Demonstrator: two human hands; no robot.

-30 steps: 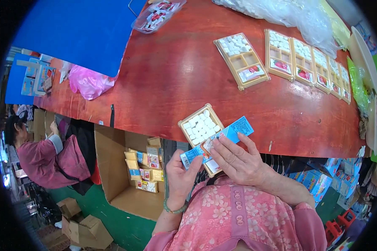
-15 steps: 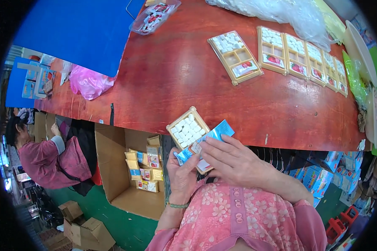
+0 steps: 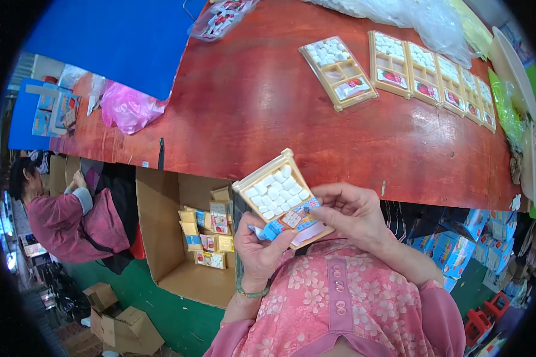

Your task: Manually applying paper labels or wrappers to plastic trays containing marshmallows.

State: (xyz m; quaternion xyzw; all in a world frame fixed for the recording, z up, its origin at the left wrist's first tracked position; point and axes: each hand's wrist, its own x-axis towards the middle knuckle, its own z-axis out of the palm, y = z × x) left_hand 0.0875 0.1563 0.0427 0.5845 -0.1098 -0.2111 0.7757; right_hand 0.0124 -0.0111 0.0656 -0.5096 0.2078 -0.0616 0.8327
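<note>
A yellow plastic tray [image 3: 248, 182] of white marshmallow-like pieces [image 3: 278, 193] is tilted up in front of me, over the table's near edge. Across its lower part lies a blue printed paper band [image 3: 301, 216]. My left hand [image 3: 260, 247] is closed on the tray's lower left side, its thumb over the band near the loose blue end. At the right side my right hand [image 3: 357, 215] is closed, its thumb pressing on the band and its fingers curled by the tray's edge. Part of the tray's lower end shows below the band.
Several filled yellow trays [image 3: 393, 80] stand in a row on the red table [image 3: 244, 107], with another tray [image 3: 337, 104] beside them. An open cardboard box [image 3: 184, 279] holding packed trays is below left. A pink bag [image 3: 131, 110] and blue board [image 3: 101, 41] lie left. A co-worker [image 3: 80, 232] sits far left.
The band now wraps down across the tray, where its right end stood up before. My right hand has shifted right and turned from lying over the band to gripping the side.
</note>
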